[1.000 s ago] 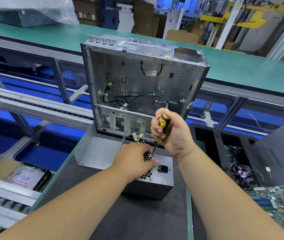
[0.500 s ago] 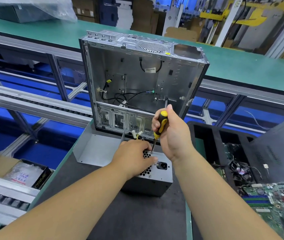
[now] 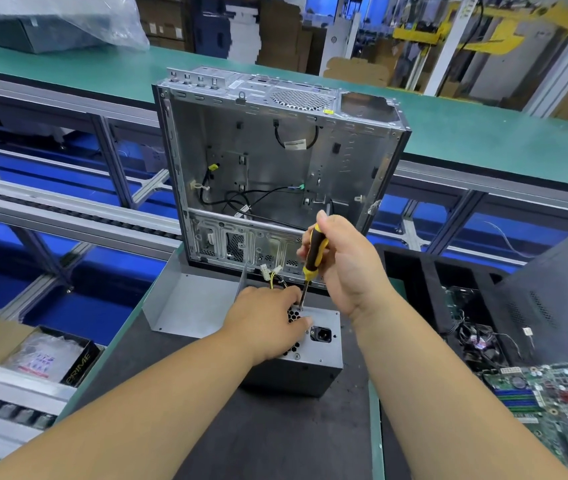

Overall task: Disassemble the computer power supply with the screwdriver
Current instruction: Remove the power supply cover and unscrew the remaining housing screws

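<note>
Right hand [image 3: 346,268] grips the screwdriver [image 3: 313,252], tip at the power supply [image 3: 317,344] top edge; left hand [image 3: 267,322] lies on it. Best: keep the shaft square, pressing firmly.

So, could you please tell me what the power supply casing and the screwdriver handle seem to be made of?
Power supply: looks like bare sheet metal, dull grey, with punched vent holes and folded edges. Screwdriver handle: probably moulded plastic or rubber, yellow and black.
</note>
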Available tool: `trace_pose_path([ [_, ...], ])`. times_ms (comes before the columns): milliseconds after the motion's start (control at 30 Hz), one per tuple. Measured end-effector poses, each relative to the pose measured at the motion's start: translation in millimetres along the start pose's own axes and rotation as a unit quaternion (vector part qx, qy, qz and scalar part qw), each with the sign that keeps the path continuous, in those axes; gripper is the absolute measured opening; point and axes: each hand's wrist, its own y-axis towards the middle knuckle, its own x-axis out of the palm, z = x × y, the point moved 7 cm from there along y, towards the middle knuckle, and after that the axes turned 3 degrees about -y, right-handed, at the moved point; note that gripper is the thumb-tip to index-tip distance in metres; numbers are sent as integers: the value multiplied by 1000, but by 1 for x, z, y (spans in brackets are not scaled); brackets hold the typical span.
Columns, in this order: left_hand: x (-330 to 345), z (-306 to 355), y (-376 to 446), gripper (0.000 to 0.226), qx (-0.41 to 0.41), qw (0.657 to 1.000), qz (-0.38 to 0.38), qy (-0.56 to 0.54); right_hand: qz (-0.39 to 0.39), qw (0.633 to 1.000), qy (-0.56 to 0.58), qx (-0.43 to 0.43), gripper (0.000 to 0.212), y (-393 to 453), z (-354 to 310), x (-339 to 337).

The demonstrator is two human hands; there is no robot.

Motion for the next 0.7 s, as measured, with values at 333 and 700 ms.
trace_pose_path([
  [333, 6, -4, 2, 36, 4, 1000, -6, 9, 37, 996, 81, -19, 54, -2, 4, 10],
  [700, 6, -7, 3, 27, 2, 1000, -6, 2, -37, 997, 19, -60, 23, -3, -2, 10],
])
